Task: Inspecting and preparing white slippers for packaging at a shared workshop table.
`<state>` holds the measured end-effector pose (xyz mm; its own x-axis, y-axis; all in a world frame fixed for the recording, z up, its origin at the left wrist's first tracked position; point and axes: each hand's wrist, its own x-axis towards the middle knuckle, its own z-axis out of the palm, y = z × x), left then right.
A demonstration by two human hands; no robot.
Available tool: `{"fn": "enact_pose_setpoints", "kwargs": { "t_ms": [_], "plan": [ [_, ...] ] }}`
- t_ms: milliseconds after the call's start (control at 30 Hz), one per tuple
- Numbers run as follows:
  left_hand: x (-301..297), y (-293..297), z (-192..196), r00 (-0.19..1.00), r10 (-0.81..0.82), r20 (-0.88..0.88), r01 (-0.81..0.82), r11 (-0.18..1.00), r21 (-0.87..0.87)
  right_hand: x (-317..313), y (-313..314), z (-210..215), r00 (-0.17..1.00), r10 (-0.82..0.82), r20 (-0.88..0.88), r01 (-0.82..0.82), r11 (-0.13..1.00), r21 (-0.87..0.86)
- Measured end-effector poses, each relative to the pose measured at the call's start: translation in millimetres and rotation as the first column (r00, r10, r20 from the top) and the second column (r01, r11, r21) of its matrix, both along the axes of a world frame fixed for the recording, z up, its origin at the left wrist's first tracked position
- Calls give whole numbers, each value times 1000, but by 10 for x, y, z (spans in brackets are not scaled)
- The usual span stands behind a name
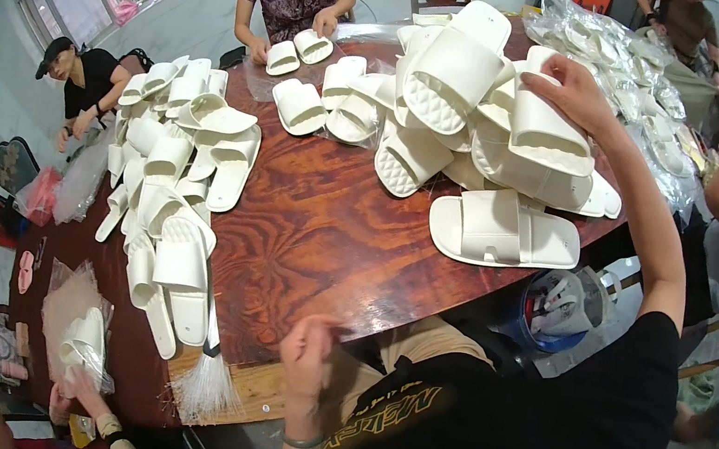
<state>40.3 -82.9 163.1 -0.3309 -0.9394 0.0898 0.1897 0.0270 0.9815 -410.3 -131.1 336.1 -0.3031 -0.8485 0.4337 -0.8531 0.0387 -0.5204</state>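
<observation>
My right hand (573, 94) reaches over the large heap of cream-white slippers at the table's right. Its fingers grip the upper end of a white slipper (554, 138) that leans on the heap. My left hand (309, 348) is just off the table's near edge, smeared by motion, and I see nothing in it. A single slipper (504, 231) lies on its side-turned sole in front of the heap, near the table edge. A white slipper with a quilted insole (451, 79) rests high on the pile, beside the one I grip.
The wooden table (303, 225) also bears another slipper heap (166, 166) at left and a bundle of clear strands (206, 388). A blue bucket (553, 307) stands below the right edge. Bagged slippers (625, 60) lie far right. Across the table, a person's hands (260, 51) handle slippers; other people are around.
</observation>
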Motion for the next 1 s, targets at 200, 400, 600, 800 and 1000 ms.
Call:
{"fn": "enact_pose_setpoints", "kwargs": {
  "t_ms": [200,400,600,800,1000],
  "plan": [
    [-360,27,-20,977,-172,127,167,985,50,84,-370,321,971,228,-70,-187,908,374],
    [-283,86,-181,957,-221,188,222,975,16,362,-669,324,954,226,196,-299,746,595],
    [-86,201,-158,968,-176,179,150,977,153,858,-440,358,887,238,397,-391,843,369],
    [-33,314,-135,981,-136,138,127,989,70,1807,-15,-11,585,259,769,-603,773,198],
    [77,231,-79,961,277,-11,-277,956,-92,2812,356,-643,-147,72,987,-702,696,-155]
  ]
}}
